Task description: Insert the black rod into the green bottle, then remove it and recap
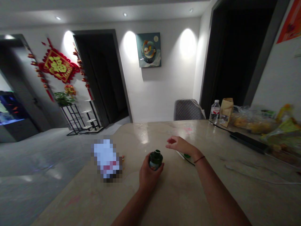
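Your left hand is closed around a dark green bottle, fingers wrapped about its body and its neck pointing up. The bottle is held just above the table, near the middle of the near side. Its top looks dark and squared off, but you can't tell from this view whether it is capped or open.

Your right hand is open and empty, fingers spread loosely and pointing left, a little beyond the bottle and not touching it. A thin dark cord bracelet sits on that wrist. Just under the hand lie a white strip and a small green piece, partly hidden, so you can't name either for sure.

To your left, close to the table's left edge, lies a pixelated white object, its form unreadable. A small orange bit sits just beside it.

At the far right corner of the table stand a plastic water bottle and a brown paper bag, with clear bags of food along the right edge. A long black strip lies in front of them, and a white cable runs across the right side.

As things lie, the bottle is in hand and off the table, and nothing shows on it that marks any work done.
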A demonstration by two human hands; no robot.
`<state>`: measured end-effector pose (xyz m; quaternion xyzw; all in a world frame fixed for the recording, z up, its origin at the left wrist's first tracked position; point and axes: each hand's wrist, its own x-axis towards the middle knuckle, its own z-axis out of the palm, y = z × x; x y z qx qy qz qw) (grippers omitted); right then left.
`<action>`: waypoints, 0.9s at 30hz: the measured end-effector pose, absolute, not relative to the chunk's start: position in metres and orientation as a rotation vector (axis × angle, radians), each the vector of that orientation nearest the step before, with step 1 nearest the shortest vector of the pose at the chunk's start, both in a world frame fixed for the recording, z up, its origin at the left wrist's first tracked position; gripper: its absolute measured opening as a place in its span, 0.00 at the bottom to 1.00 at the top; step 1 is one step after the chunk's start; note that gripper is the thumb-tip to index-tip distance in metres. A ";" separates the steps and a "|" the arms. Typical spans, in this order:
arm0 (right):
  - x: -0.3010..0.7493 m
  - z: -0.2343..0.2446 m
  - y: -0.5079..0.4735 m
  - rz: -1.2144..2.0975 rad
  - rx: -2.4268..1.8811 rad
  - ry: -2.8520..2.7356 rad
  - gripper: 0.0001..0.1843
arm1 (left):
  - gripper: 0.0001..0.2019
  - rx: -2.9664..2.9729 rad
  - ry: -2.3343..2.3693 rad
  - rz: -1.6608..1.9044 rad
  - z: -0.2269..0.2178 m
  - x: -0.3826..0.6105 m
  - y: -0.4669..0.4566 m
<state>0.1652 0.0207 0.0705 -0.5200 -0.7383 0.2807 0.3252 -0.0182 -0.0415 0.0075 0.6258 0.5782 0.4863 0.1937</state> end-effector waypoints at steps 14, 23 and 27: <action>0.119 0.073 0.006 0.766 -1.200 -2.315 0.25 | 0.27 1.810 1.676 1.355 0.008 -0.016 -0.042; 0.131 0.067 0.015 0.674 -1.160 -2.035 0.25 | 0.32 1.913 1.541 1.420 -0.007 -0.021 -0.032; 0.131 0.058 0.020 0.550 -1.242 -1.992 0.32 | 0.29 1.897 1.596 1.398 -0.010 -0.023 -0.029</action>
